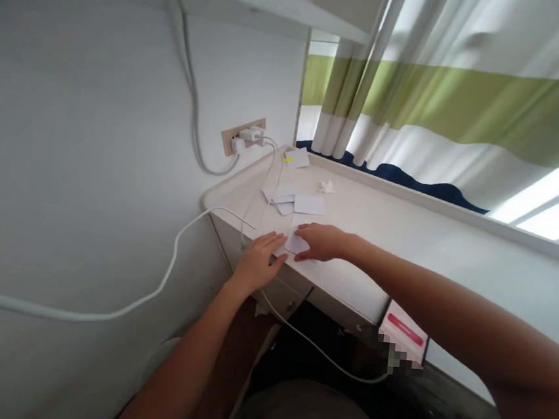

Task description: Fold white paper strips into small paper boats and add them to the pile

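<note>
Right grip [323, 241]: at the centre of the frame, reaching in from the right, thumb and fingertips spaced apart over a small white sheet; whether they pinch it or only press on it, I cannot tell.
Left grip [260, 265]: just left of the right one, entering from the lower left, fingers extended and thumb spread away from them; the fingertips are at the sheet's left edge.
White sheet [297, 243]: between the two grips near the centre of the frame, by the front edge of the surface [368, 211], partly hidden by the right fingers.
Loose papers: just above the sheet, one white rectangle [308, 204] beside a few overlapping pieces [283, 208].
Crumpled white piece [326, 187]: on the surface, above and right of those papers.
Far paper [300, 157]: upper centre, in the surface's back corner, with a small yellow strip [288, 159] at its left side.
Lit screen [404, 328]: lower right of centre, below the right forearm, partly pixelated.
White cable [169, 271]: crossing the left side of the frame, its end over the surface near the left grip.
Wall socket [226, 141]: upper centre-left, with plugs in it.
Striped curtain [448, 100]: upper right.
</note>
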